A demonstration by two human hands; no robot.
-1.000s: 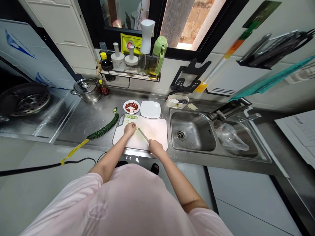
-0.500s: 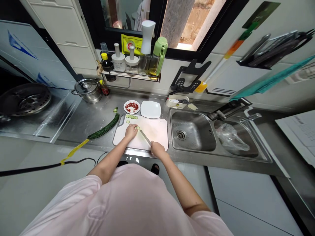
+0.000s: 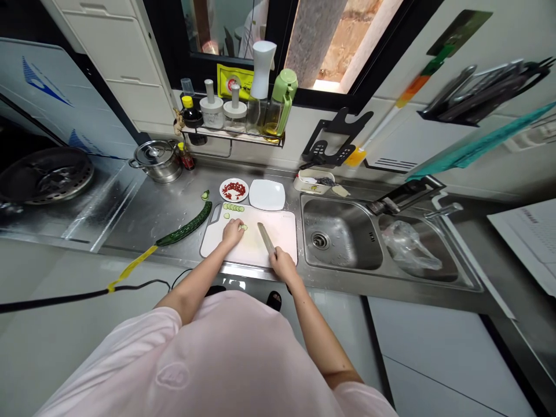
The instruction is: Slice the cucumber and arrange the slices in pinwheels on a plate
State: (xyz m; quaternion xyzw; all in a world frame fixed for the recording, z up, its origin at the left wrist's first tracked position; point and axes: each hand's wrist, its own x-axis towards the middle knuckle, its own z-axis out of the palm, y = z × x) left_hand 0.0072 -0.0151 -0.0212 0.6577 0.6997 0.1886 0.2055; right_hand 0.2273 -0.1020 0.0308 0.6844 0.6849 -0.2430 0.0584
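Note:
My right hand (image 3: 283,264) grips a kitchen knife (image 3: 266,238) by its handle, the blade pointing up and left over the white cutting board (image 3: 281,231). On the board's left half, my left hand (image 3: 233,233) has its fingers closed on a pale green cucumber slice (image 3: 244,227), which shows at the fingertips. Several cut cucumber slices (image 3: 233,207) lie in a row along the board's top edge, and a single slice (image 3: 226,216) sits just below them. A long dark green cucumber (image 3: 186,227) rests on the counter to the left, with a cut-off end piece (image 3: 205,195) above it.
Behind the board stand a plate of chopped red pieces (image 3: 233,198) and a white square plate (image 3: 278,202). The double sink (image 3: 343,268) is at right. A lidded steel pot (image 3: 158,165) and a wok (image 3: 47,174) are at left. A seasoning rack (image 3: 243,136) hangs above.
The knife has moved right, away from the cucumber slice at my left fingertips, and its blade has turned more upright. My left hand has stayed nearly in place.

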